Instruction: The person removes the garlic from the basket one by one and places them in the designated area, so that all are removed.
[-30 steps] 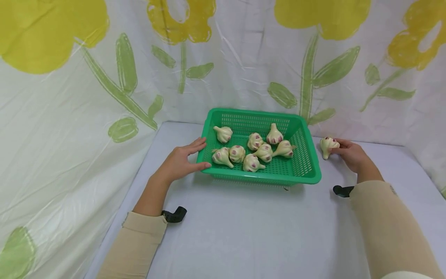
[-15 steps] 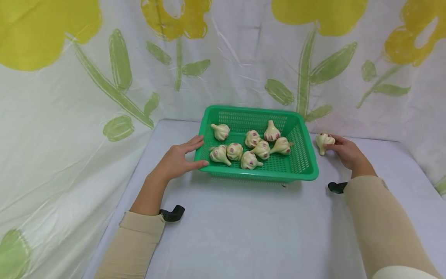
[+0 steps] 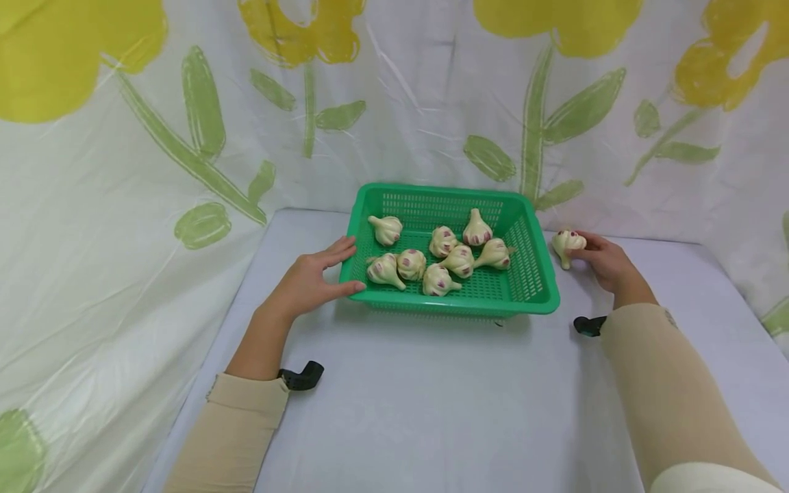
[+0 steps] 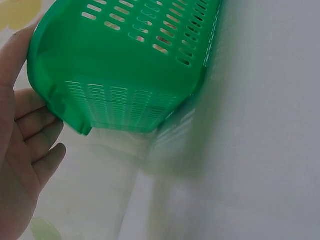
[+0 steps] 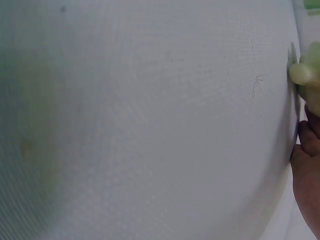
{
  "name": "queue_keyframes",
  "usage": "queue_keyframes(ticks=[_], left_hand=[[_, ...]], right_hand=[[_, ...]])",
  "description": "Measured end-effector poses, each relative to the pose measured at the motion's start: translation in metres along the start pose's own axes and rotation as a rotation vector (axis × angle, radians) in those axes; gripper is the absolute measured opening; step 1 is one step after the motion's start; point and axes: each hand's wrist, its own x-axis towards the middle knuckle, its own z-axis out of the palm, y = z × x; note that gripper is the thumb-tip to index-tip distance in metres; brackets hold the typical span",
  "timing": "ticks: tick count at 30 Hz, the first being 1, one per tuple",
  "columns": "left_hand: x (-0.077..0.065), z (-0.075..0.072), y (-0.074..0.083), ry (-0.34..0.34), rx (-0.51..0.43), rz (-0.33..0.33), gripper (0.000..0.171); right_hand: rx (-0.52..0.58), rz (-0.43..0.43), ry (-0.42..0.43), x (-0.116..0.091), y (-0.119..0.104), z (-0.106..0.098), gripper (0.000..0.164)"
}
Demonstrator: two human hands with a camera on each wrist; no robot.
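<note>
A green plastic basket [image 3: 535,296] sits on the white table and holds several garlic bulbs [image 3: 439,261]. My left hand [image 3: 313,279] rests flat against the basket's left front corner [image 4: 70,115], thumb along the front rim, fingers straight. My right hand [image 3: 600,259] is on the table just right of the basket and grips one loose garlic bulb [image 3: 566,243], its stalk pointing down. In the right wrist view only the bulb's stalk [image 5: 303,73] and my fingers [image 5: 306,165] show at the right edge.
A floral plastic sheet [image 3: 154,130] hangs as a wall behind and to the left. Black wrist straps [image 3: 301,376] lie by both sleeves. White tabletop [image 3: 431,411] stretches in front of the basket.
The view has drifted slightly, so everything sits a little higher and leftward in frame. Both hands keep their places, the right still holding the garlic bulb beside the basket.
</note>
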Motion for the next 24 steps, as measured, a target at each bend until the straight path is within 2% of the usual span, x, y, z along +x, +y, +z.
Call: queue_keyframes(ticks=[15, 24], left_hand=[[0.0004, 0.0019, -0.0036, 0.014, -0.006, 0.013, 0.084], [0.001, 0.001, -0.0031, 0.015, -0.002, 0.011, 0.084]], right_hand=[[-0.028, 0.019, 0.009, 0.0006, -0.0015, -0.0006, 0.091], [0.007, 0.029, 0.017, 0.0038, 0.0015, -0.0011, 0.096]])
